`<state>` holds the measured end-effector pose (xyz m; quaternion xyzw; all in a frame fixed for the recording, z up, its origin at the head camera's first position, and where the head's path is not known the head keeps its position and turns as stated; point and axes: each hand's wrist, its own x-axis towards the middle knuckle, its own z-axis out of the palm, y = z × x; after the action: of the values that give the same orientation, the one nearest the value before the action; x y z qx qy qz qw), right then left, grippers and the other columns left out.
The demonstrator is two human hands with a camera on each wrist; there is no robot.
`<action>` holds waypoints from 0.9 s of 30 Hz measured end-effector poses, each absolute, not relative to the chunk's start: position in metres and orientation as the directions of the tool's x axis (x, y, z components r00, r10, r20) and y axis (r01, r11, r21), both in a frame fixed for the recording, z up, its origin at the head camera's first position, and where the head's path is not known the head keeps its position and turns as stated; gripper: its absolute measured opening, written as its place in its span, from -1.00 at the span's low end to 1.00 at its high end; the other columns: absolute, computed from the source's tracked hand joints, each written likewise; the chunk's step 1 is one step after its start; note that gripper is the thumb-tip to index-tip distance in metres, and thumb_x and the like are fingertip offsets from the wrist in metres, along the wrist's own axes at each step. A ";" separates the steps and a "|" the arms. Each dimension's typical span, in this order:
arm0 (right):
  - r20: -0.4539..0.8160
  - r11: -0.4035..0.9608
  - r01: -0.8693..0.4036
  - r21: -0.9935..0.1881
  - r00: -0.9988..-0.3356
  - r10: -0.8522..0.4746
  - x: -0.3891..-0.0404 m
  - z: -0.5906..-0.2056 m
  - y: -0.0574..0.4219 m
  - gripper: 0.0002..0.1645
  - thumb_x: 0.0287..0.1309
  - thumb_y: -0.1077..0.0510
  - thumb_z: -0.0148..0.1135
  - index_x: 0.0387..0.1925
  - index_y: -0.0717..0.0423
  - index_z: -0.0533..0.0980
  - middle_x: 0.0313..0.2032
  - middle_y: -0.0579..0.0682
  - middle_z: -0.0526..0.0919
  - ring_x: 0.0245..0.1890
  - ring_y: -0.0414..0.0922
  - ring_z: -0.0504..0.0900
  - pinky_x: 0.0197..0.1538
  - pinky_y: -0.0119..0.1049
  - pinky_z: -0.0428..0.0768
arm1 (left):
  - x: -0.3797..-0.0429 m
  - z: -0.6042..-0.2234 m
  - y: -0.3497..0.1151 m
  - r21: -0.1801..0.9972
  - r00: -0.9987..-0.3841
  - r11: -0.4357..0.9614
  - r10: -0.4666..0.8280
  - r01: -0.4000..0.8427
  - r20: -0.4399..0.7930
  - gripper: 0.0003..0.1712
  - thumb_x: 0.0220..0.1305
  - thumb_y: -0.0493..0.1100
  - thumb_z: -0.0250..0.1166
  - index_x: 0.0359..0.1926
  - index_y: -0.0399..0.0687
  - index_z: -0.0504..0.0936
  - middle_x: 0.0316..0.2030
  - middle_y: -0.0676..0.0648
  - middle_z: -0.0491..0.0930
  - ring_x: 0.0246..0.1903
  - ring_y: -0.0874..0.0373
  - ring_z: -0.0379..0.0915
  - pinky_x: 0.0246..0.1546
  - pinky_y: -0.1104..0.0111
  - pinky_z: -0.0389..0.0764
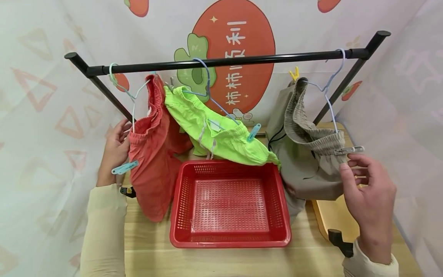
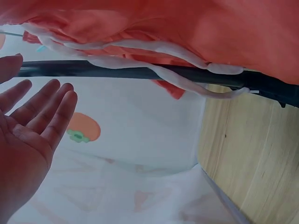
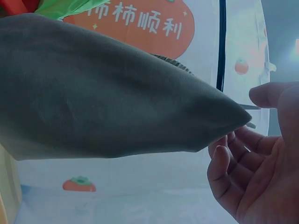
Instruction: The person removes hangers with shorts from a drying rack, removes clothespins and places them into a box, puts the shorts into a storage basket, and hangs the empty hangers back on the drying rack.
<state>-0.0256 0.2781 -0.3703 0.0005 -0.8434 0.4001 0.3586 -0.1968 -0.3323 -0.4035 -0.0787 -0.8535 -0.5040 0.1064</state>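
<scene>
Red shorts [image 1: 152,154] hang at the left from a pale green hanger [image 1: 133,98], a blue clothespin [image 1: 125,167] on their waistband. My left hand [image 1: 117,148] is beside their outer edge, its fingers relaxed and apart in the left wrist view. Grey shorts [image 1: 311,165] hang at the right from a blue hanger [image 1: 326,89], with a grey clothespin [image 1: 349,150] at the waistband's near end. My right hand [image 1: 372,196] is at that end, fingertips right at the fabric. In the right wrist view its thumb stands away from the cloth, fingers loosely bent.
Bright green shorts [image 1: 221,132] hang in the middle, with a blue clothespin [image 1: 254,132]. A black rack bar [image 1: 249,60] carries the hangers. Below stands a red basket [image 1: 230,244] on the wooden table [image 1: 152,254]. A yellow tray [image 1: 340,217] lies at the right, under the grey shorts.
</scene>
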 end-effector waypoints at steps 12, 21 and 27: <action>0.577 0.732 -0.238 -0.638 -0.778 0.250 -0.025 -0.373 0.279 -0.71 0.23 0.31 0.38 -0.03 0.37 0.66 -0.30 -0.59 0.52 -0.40 -0.58 0.47 -0.25 -0.72 0.40 | -0.203 -0.407 -0.326 0.875 -0.976 0.448 -0.023 0.185 0.218 -0.42 0.57 -0.25 0.09 0.50 -0.33 0.26 0.23 -0.20 0.48 0.07 0.34 0.48 0.04 0.58 0.49; 0.623 0.766 -0.304 -0.567 -0.766 0.157 -0.030 -0.379 0.281 -0.78 0.17 0.38 0.37 -0.13 0.39 0.66 -0.41 -0.28 0.56 -0.45 -0.57 0.38 -0.29 -0.70 0.32 | -0.208 -0.407 -0.323 0.864 -0.968 0.486 -0.127 0.128 0.215 -0.57 0.57 -0.12 0.15 0.31 -0.25 0.53 -0.06 0.11 0.57 -0.08 0.27 0.48 -0.13 0.54 0.48; 0.606 0.778 -0.267 -0.569 -0.776 0.177 -0.033 -0.380 0.280 -0.87 0.25 0.32 0.31 -0.23 0.36 0.62 -0.46 -0.21 0.50 -0.46 -0.52 0.32 -0.32 -0.63 0.27 | -0.212 -0.413 -0.320 0.876 -0.953 0.459 -0.169 0.150 0.252 -0.61 0.57 -0.11 0.17 0.26 -0.21 0.59 -0.11 0.15 0.57 -0.13 0.25 0.51 -0.14 0.52 0.49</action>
<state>-0.0325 0.2804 -0.3795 0.0254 -0.8818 0.3322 0.3338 -0.2119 -0.3198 -0.4128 0.0055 -0.8401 -0.5203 0.1532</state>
